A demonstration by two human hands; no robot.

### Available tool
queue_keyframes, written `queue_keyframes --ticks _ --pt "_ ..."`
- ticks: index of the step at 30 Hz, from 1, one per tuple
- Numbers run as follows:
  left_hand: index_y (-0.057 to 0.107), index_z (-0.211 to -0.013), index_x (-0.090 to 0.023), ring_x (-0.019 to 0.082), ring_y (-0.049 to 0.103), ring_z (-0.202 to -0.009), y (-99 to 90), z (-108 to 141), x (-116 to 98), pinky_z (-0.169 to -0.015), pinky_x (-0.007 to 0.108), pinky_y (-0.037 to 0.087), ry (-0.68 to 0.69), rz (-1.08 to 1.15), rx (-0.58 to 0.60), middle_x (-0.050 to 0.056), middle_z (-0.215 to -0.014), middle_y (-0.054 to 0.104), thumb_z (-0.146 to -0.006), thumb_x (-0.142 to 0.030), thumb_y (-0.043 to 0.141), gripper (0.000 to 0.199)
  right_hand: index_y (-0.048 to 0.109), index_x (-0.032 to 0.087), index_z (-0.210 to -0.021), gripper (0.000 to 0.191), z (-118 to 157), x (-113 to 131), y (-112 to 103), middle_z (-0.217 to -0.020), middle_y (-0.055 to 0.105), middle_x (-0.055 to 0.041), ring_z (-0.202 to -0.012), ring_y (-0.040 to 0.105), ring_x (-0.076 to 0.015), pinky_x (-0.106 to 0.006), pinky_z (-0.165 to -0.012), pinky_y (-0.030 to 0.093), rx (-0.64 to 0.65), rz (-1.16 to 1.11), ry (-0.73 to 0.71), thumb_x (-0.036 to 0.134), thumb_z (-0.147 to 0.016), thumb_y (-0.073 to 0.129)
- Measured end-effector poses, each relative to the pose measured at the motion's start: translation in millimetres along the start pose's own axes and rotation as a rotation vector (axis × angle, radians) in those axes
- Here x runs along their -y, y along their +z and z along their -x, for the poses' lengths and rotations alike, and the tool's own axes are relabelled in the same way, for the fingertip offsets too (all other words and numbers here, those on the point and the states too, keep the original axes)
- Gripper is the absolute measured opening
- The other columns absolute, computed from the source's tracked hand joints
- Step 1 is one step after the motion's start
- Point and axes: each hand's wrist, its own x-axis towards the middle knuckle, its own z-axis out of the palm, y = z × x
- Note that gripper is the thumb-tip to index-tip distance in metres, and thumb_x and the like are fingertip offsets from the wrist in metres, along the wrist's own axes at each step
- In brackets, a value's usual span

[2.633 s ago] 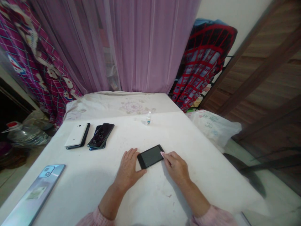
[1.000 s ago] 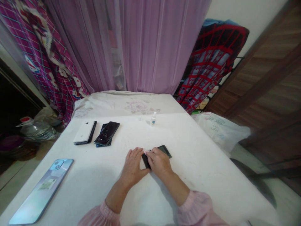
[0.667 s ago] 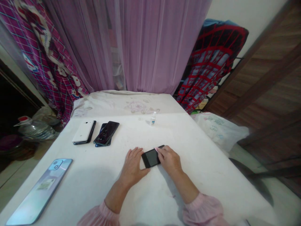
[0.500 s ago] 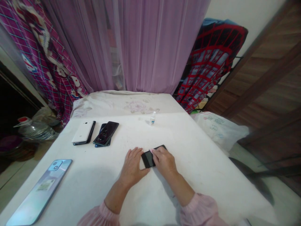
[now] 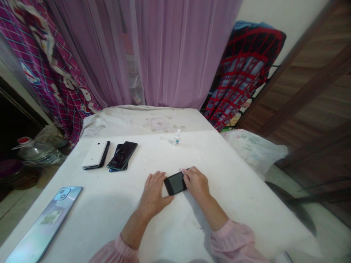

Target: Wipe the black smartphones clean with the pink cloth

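A small black phone [image 5: 175, 183] lies screen up on the white-covered table [image 5: 236, 204]. My left hand [image 5: 154, 193] rests at its left end, thumb and fingers spread around the corner. Over the phone's right end is my right hand [image 5: 196, 182], fingers pinched on a small pinkish-white thing [image 5: 183, 170] at the upper edge of the screen; what exactly it is stays too small to tell. Beyond the phone stands a little white bottle [image 5: 177, 138].
Two stacks of phones, one topped by a white phone [image 5: 95, 155], the other by a black phone [image 5: 123, 155], lie at the left. A large pale blue phone [image 5: 45, 224] is nearer. A plastic bag [image 5: 251, 149] and a water bottle [image 5: 38, 149] flank the table.
My right hand has slid right along the phone, uncovering more of the screen. My left hand has stayed at the phone's left end.
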Motion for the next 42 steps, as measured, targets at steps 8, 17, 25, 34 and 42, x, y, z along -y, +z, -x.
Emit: queue_keyframes --ticks 8,17,25,34,42 --pt "0.053 -0.121 -0.02 0.032 0.043 -0.132 3.9 1 4 -0.112 0.056 0.025 0.03 -0.012 -0.028 0.012 -0.136 0.054 -0.068 -0.03 0.073 0.057 0.074 0.028 -0.094 0.025 3 20 2 -0.079 0.064 -0.0007 -0.07 0.057 -0.0116 -0.022 -0.063 0.039 0.029 -0.065 -0.104 0.023 -0.091 0.05" --pt "0.053 -0.122 -0.02 0.033 0.044 -0.131 3.6 2 4 -0.113 0.056 0.025 0.023 -0.018 -0.04 0.012 -0.135 0.055 -0.068 -0.032 0.073 0.059 0.074 0.029 -0.097 0.026 -6 -32 -7 -0.081 0.064 -0.0003 -0.07 0.059 -0.0112 -0.021 -0.061 0.039 0.025 0.009 0.07 0.024 -0.09 0.049" --pt "0.053 -0.123 -0.018 0.033 0.043 -0.132 3.1 2 4 -0.113 0.056 0.025 0.022 -0.038 -0.014 0.013 -0.137 0.053 -0.069 -0.032 0.074 0.06 0.074 0.027 -0.098 0.028 36 -42 -13 -0.076 0.063 0.0001 -0.065 0.06 -0.0108 -0.021 -0.06 0.041 -0.031 -0.109 0.063 0.03 -0.093 0.046" --pt "0.052 -0.126 -0.019 0.033 0.043 -0.132 -0.2 1 3 -0.113 0.056 0.023 0.024 -0.038 0.011 0.012 -0.137 0.053 -0.07 -0.032 0.073 0.061 0.075 0.028 -0.094 0.026 -11 -27 -7 -0.08 0.064 -0.0009 -0.068 0.059 -0.0106 -0.02 -0.06 0.038 0.007 0.023 0.082 0.024 -0.091 0.049" --pt "0.052 -0.125 -0.021 0.031 0.043 -0.132 3.7 1 5 -0.113 0.056 0.022 0.026 -0.014 -0.024 0.012 -0.136 0.054 -0.072 -0.033 0.071 0.058 0.073 0.028 -0.1 0.029 34 -45 -12 -0.079 0.065 -0.0004 -0.065 0.059 -0.0111 -0.021 -0.059 0.041 -0.047 -0.054 0.058 0.027 -0.092 0.045"
